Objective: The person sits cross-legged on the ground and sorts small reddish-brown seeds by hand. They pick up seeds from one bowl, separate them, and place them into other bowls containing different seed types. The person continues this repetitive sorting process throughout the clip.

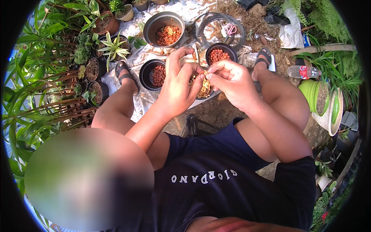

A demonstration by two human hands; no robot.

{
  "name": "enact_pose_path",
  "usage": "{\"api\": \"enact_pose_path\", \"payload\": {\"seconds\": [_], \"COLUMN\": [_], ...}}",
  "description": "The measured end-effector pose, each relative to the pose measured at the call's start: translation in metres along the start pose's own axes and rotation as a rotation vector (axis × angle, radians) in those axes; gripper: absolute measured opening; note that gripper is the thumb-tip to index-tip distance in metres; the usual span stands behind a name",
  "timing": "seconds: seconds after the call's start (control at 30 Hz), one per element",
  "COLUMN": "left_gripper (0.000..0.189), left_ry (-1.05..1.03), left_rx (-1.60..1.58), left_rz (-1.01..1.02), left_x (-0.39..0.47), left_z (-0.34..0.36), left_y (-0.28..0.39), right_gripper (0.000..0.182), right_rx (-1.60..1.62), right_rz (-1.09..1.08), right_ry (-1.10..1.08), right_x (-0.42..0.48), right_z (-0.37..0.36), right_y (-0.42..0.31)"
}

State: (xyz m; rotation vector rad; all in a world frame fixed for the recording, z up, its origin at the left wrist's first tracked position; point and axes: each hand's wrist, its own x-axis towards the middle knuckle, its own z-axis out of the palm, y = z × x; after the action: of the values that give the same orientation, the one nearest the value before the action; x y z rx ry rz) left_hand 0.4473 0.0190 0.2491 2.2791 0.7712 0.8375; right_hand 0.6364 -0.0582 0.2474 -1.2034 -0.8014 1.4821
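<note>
My left hand (pixel 180 84) and my right hand (pixel 232 84) meet fingertip to fingertip over a black pot of pale yellow seeds or kernels (pixel 204 89). Between their thumbs and forefingers they pinch a small pale piece (pixel 206 73), too small to name. Left of them a black pot holds reddish-brown round fruits or seeds (pixel 158 76), partly behind my left hand. Just beyond my right hand stands another black pot of similar reddish round pieces (pixel 219 56). Farther off, a larger grey pot (pixel 147 32) contains orange-red husks or peels (pixel 168 35).
White sheeting (pixel 124 27) lies under the pots. Pink-handled scissors (pixel 231 30) rest within a coil of dark tubing or wire (pixel 243 34). Potted plants (pixel 116 47) crowd the left. At right are a plastic bottle (pixel 303 72) and green pots (pixel 314 94). My sandalled feet flank the pots.
</note>
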Motion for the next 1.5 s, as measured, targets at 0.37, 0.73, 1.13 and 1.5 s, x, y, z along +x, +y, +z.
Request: {"api": "enact_pose_path", "payload": {"seconds": [0.37,0.73,1.13,1.5], "left_gripper": [0.019,0.018,0.045,0.044], "left_ry": [0.019,-0.02,-0.077,-0.081], "left_rx": [-0.039,-0.303,0.086,0.085], "left_rz": [-0.032,-0.175,-0.533,-0.328], "left_x": [-0.001,0.003,0.091,0.098], "left_z": [0.003,-0.005,-0.072,0.005], "left_y": [0.002,0.003,-0.202,-0.322], "right_gripper": [0.016,0.016,0.016,0.016], "right_rx": [-0.233,-0.236,-0.367,-0.956], "right_rz": [-0.126,-0.16,-0.285,-0.253], "right_ry": [0.044,0.239,0.159,-0.067], "right_x": [-0.002,0.004,0.013,0.037], "right_z": [0.013,0.006,0.003,0.012], "right_y": [-0.006,0.0,-0.011,-0.011]}}
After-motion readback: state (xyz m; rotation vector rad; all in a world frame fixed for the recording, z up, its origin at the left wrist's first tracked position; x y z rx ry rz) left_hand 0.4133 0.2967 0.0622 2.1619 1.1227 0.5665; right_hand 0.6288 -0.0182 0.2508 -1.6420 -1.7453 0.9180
